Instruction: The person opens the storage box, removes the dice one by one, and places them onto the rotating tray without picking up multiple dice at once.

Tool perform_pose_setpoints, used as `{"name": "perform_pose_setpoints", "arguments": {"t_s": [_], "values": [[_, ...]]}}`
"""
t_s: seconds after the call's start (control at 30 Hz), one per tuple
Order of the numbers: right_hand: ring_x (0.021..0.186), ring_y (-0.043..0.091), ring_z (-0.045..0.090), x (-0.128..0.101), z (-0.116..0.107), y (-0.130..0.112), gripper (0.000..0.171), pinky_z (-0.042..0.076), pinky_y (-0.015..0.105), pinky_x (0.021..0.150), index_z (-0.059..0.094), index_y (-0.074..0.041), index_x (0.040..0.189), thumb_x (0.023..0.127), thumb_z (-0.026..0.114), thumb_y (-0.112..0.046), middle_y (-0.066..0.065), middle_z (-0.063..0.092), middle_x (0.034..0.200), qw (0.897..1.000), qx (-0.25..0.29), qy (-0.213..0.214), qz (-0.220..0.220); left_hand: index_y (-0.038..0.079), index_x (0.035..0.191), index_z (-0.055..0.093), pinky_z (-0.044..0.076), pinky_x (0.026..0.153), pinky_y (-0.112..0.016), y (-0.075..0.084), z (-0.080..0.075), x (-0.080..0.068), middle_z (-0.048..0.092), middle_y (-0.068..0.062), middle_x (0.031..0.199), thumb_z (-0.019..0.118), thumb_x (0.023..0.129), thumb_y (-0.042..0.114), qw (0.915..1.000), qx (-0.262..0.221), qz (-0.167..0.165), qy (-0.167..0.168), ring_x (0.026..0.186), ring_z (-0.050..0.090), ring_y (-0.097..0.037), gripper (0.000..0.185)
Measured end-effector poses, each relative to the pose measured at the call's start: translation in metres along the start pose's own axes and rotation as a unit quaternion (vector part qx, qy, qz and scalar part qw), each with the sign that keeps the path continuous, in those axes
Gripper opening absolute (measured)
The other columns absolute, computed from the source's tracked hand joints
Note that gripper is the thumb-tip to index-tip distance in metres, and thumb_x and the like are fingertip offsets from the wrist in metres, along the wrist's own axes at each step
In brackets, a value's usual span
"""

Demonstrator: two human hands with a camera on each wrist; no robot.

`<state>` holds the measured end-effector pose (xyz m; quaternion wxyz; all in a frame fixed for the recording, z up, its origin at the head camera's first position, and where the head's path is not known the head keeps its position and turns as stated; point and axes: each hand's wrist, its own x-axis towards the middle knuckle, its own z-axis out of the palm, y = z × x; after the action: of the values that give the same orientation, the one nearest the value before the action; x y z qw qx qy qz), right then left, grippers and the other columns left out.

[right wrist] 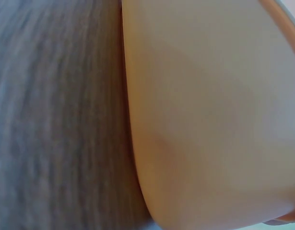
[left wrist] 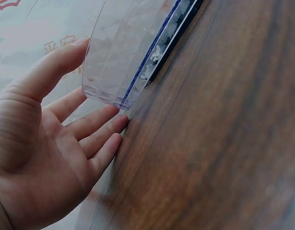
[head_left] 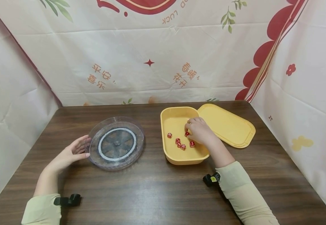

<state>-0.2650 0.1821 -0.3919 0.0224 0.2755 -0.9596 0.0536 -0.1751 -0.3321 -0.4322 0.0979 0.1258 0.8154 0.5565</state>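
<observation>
Head view: the right hand [head_left: 198, 131] is down inside the yellow tub [head_left: 168, 153], right of frame centre, its fingers curled over the red dice [head_left: 180, 142] lying on the tub floor. One die [head_left: 186, 134] sits at the fingertips and looks pinched, though the knuckles hide the contact, so the hold reads as probable rather than certain. About five more dice lie loose on the tub floor, just left of and below the hand. The yellow lid [head_left: 230, 126] lies off the tub, flat on the wooden table [head_left: 157, 187], touching the tub's upper right edge. The clear round tray [head_left: 115, 142], left of centre, has a dark wheel-like insert with a pale ring and holds no dice as far as the view shows. The left hand [head_left: 71, 153] rests with straight, relaxed fingers against the tray's left rim, steadying it without clasping; the left wrist view shows the fingertips [left wrist: 111, 124] at the tray's clear wall [left wrist: 123, 52]. The right wrist view shows only the tub's outer wall [right wrist: 209, 120] and blurred table. Judgement: lid removal is done; the work with the dice is at its start, with every die in the tub.
</observation>
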Motion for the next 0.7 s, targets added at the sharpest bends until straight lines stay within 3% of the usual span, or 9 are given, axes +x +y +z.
{"name": "perform_pose_setpoints", "arguments": {"t_s": [0.13,0.37,0.7], "values": [[0.112,0.037,0.048,0.0003,0.0000,-0.0001,0.017,0.025,0.049,0.105,0.068,-0.012,0.087,0.077,0.081,-0.016,0.012,0.059,0.106,1.000,-0.006,0.000,-0.002,-0.002,0.150,0.018,0.034,0.092,-0.010,0.0008,0.0003,-0.0007,0.026,-0.029,0.149,0.065,0.090,0.005,1.0000,0.001,0.001,0.000,0.134,0.025,-0.043,0.076],[0.111,0.037,0.048,0.0001,-0.0026,-0.0006,0.015,0.024,0.049,0.106,0.068,-0.012,0.087,0.078,0.080,-0.016,0.011,0.060,0.104,1.000,0.000,-0.005,-0.002,-0.002,0.149,0.018,0.034,0.093,-0.010,0.0007,-0.0001,-0.0007,0.026,-0.029,0.149,0.065,0.090,0.005,1.0000,-0.001,0.005,0.002,0.131,0.035,-0.019,0.075],[0.110,0.035,0.048,0.0003,-0.0033,0.0018,0.016,0.028,0.048,0.103,0.068,-0.010,0.091,0.080,0.078,-0.018,0.011,0.059,0.103,0.999,0.033,0.003,0.003,-0.002,0.150,0.017,0.033,0.092,-0.009,-0.0017,-0.0007,-0.0003,0.026,-0.029,0.149,0.065,0.090,0.004,1.0000,0.001,0.007,0.000,0.134,0.030,-0.034,0.076]]}}
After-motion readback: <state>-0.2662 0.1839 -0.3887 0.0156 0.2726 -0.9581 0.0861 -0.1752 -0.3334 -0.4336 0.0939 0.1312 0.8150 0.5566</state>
